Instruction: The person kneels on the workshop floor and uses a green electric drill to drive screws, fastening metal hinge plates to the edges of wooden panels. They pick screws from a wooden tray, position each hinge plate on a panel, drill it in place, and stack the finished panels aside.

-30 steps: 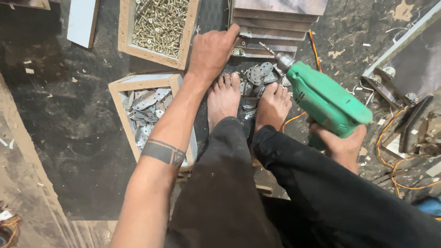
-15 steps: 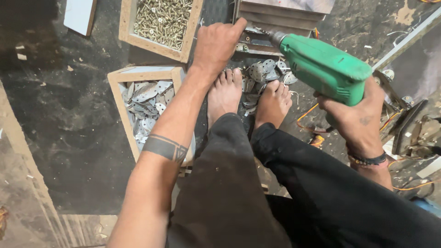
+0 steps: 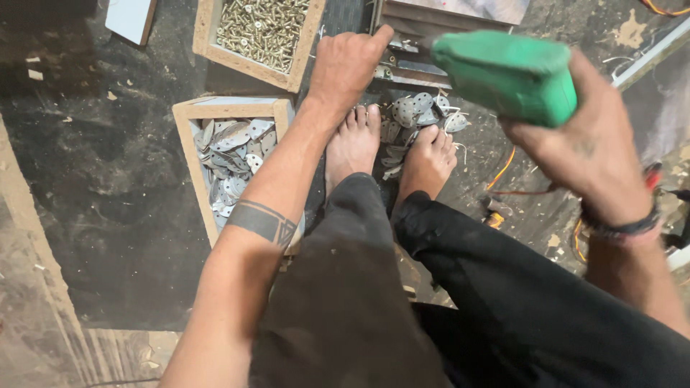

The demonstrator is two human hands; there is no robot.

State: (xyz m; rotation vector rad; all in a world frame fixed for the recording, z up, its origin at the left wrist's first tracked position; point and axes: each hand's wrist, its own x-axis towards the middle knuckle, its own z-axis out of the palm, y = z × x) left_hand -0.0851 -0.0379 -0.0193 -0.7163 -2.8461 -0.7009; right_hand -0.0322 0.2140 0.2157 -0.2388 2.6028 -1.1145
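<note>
Right hand (image 3: pixel 589 151) closed around green drill (image 3: pixel 507 75), raised at upper right above scattered metal plates (image 3: pixel 420 115). Left hand (image 3: pixel 348 65) pressed flat, fingers extended, on stacked wooden workpiece (image 3: pixel 424 29), just left of drill, beside screw box (image 3: pixel 208 36).

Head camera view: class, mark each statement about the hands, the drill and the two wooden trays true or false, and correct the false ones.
1. The right hand grips a green power drill. True.
2. The left hand holds a hammer. False: it presses on the stacked wooden frame.
3. The upper wooden tray holds screws. True.
4. The lower wooden tray holds nails. False: flat oval metal plates.
</note>
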